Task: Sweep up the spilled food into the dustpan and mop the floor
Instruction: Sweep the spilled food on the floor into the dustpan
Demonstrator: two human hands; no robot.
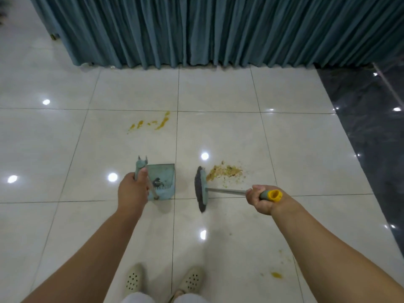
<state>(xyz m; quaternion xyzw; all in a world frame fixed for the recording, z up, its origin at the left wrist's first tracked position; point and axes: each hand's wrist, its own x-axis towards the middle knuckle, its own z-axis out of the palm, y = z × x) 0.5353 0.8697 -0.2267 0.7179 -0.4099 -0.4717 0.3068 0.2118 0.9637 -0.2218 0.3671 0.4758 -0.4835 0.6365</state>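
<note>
Glossy white floor tiles [218, 88] are stretching toward a teal curtain [196, 29]. A person's left hand [133, 189] is gripping the dustpan's handle [138, 169], with the teal dustpan [162, 173] resting on the floor. Their right hand [261, 199] is curling around the broom handle [267, 195], and the broom head [201, 189] is sitting just beside a crumbly food pile [225, 171]. Yellow smears [153, 123] are lying farther ahead.

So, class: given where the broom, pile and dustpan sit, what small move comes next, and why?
Probably lift the broom to the far side of the pile. The brush sits between pile and dustpan, so it can't yet sweep crumbs in.
</note>
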